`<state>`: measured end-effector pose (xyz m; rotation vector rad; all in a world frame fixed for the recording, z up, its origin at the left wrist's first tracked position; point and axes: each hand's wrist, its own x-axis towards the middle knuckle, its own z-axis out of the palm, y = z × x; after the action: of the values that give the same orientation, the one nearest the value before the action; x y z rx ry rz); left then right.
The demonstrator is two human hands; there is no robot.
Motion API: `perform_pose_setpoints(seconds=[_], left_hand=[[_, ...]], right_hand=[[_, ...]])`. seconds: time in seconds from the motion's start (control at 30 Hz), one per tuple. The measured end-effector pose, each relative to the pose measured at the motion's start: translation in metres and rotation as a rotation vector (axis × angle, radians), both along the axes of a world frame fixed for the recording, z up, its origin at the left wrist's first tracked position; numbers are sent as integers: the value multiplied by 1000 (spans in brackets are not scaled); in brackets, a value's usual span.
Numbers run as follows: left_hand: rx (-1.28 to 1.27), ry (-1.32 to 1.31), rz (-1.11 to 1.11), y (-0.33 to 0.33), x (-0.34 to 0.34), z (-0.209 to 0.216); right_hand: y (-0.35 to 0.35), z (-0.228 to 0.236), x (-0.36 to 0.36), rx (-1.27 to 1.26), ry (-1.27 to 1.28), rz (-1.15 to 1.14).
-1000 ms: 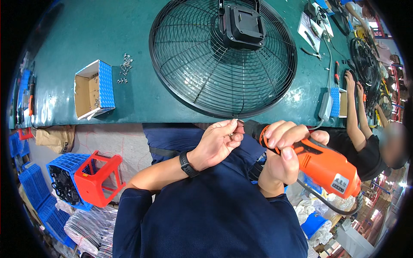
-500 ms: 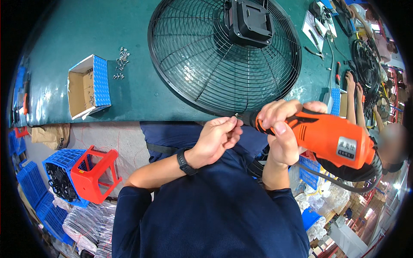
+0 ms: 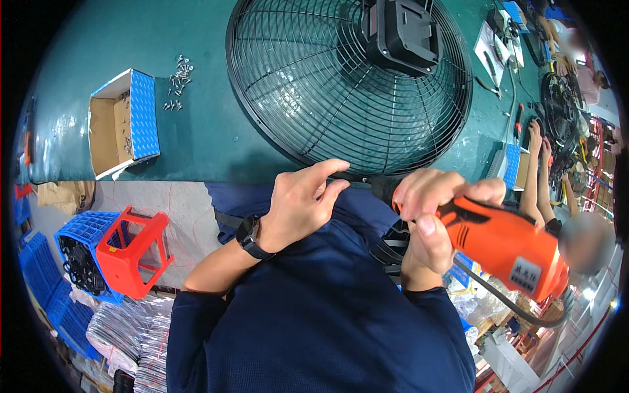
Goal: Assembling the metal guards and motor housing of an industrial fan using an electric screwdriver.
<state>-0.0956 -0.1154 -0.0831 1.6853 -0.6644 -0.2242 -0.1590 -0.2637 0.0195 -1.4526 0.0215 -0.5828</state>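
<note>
A round black wire fan guard (image 3: 298,131) lies on the green workbench, its near rim at the front edge. A square black motor housing (image 3: 409,39) sits at its middle. My left hand (image 3: 301,203), with a dark watch on the wrist, is at the near rim; thumb and forefinger close round it from either side. My right hand (image 3: 432,209) grips an orange corded power drill (image 3: 504,245). The drill's black nose points left at the rim, just right of my left fingertips. Whether its bit touches a screw there is too small to tell.
Left on the workbench (image 3: 203,141) stand an open blue-and-white carton (image 3: 144,114) and loose screws (image 3: 178,82). Below are a red stool (image 3: 134,252) and blue crates (image 3: 78,252). Cutters (image 3: 488,86) lie at the right, where another person's hands (image 3: 537,147) work.
My left hand has shifted left from the drill's tip, its pinch opening onto the rim. The drill has tilted slightly, its rear end lower. The guard appears slightly farther right.
</note>
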Motion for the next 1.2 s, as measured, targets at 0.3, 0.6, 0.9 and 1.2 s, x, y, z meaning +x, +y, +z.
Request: perform_pose_setpoints(seconds=[0.3,0.6,0.9,1.2], left_hand=[[5,-57,48,-6,0,-4],[-155,360,181,27,-2,-2],[-275,647,292,42,54,10],[-75,480,348,20,83,6]], right_hand=[[0,-11,2,-51,-60,68],[-88,-34,-10,516,43,-334],[-214,-72,-29,424,552,-387],[-167,-67,-45,284,670,-374]])
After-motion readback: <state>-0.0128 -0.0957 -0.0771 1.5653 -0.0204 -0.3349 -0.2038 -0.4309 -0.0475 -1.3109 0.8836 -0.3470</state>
